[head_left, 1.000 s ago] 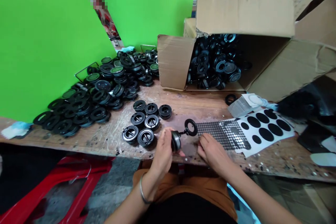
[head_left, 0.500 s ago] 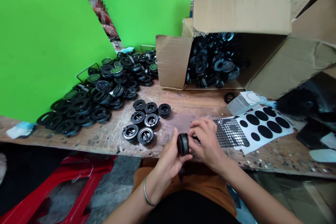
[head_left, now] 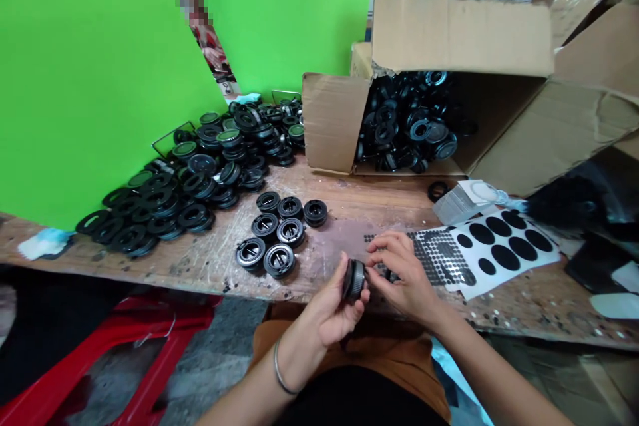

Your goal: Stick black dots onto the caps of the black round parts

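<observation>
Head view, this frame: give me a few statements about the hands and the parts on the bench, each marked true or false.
1. The left hand holds a round black part in its grip. True.
2. The right hand rests inside the cardboard box. False: it is at the held part, above the bench edge.
3. A small group of black parts lies on the wooden bench left of the hands. True.
4. The sticker sheet carries red dots. False: its dots are black.
</observation>
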The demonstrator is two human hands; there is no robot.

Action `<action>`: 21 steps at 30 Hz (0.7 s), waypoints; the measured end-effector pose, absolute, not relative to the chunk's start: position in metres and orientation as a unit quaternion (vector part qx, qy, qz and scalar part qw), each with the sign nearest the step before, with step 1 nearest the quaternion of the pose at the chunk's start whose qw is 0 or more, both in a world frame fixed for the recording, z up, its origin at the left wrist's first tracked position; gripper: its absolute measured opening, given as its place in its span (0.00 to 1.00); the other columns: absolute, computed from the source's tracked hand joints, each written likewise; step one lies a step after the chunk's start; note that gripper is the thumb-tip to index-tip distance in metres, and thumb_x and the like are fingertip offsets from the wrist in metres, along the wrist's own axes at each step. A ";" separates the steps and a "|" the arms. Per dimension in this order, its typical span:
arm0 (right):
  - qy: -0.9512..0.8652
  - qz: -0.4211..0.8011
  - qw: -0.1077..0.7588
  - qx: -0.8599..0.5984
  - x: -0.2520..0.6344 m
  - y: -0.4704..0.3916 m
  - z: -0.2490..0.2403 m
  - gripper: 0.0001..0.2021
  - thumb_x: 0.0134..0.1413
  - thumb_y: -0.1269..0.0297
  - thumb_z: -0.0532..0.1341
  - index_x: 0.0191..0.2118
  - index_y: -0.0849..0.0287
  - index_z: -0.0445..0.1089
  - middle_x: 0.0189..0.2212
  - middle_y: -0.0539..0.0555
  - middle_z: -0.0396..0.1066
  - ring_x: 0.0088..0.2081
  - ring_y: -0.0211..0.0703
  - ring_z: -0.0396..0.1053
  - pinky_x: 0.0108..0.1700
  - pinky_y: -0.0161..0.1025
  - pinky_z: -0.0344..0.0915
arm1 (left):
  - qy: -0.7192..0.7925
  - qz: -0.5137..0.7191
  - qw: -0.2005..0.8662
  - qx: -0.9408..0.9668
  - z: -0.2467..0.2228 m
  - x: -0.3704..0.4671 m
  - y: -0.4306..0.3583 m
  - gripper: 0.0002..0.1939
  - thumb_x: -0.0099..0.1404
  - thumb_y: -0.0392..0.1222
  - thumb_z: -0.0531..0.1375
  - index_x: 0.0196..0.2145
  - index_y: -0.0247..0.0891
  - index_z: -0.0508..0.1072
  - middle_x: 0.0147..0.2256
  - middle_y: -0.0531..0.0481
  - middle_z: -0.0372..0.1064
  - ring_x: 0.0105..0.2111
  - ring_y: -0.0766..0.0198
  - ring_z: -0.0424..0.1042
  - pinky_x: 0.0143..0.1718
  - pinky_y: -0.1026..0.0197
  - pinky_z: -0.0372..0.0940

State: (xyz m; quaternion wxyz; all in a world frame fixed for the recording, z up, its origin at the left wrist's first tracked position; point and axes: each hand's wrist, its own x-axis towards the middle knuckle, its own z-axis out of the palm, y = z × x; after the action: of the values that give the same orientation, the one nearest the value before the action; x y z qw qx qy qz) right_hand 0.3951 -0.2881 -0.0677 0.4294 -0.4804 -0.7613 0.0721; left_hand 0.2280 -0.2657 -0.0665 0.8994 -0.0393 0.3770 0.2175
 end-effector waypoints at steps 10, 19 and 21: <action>-0.845 0.072 0.299 -0.438 0.410 -0.300 -0.061 0.15 0.59 0.70 0.58 0.52 0.54 0.69 0.51 0.57 0.69 0.59 0.56 0.58 0.60 0.62 0.53 | 0.417 0.269 0.868 0.019 -0.069 0.227 -0.261 0.18 0.70 0.51 0.54 0.34 0.32 0.71 0.22 0.49 0.71 0.16 0.68 0.69 0.17 0.69 0.67; -0.738 0.200 0.273 -0.584 0.435 -0.308 -0.091 0.06 0.60 0.72 0.56 0.32 0.58 0.67 0.31 0.53 0.67 0.36 0.44 0.66 0.39 0.42 0.64 | 0.431 0.349 0.829 0.079 -0.067 0.206 -0.237 0.09 0.65 0.40 0.54 0.29 0.35 0.70 0.20 0.48 0.70 0.19 0.64 0.71 0.18 0.66 0.66; -0.751 0.215 0.213 -0.587 0.431 -0.311 -0.103 0.07 0.59 0.74 0.55 0.32 0.58 0.68 0.32 0.54 0.67 0.36 0.44 0.65 0.40 0.42 0.64 | 0.442 0.357 0.819 0.075 -0.072 0.207 -0.236 0.10 0.66 0.43 0.56 0.29 0.36 0.69 0.19 0.50 0.68 0.17 0.65 0.69 0.16 0.67 0.64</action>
State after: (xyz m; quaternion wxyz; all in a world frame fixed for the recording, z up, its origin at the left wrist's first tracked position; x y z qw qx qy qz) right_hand 0.4308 -0.3111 -0.1029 0.2126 -0.5870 -0.7509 0.2152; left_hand 0.2074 -0.2363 -0.0721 0.8195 0.0748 0.4419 0.3573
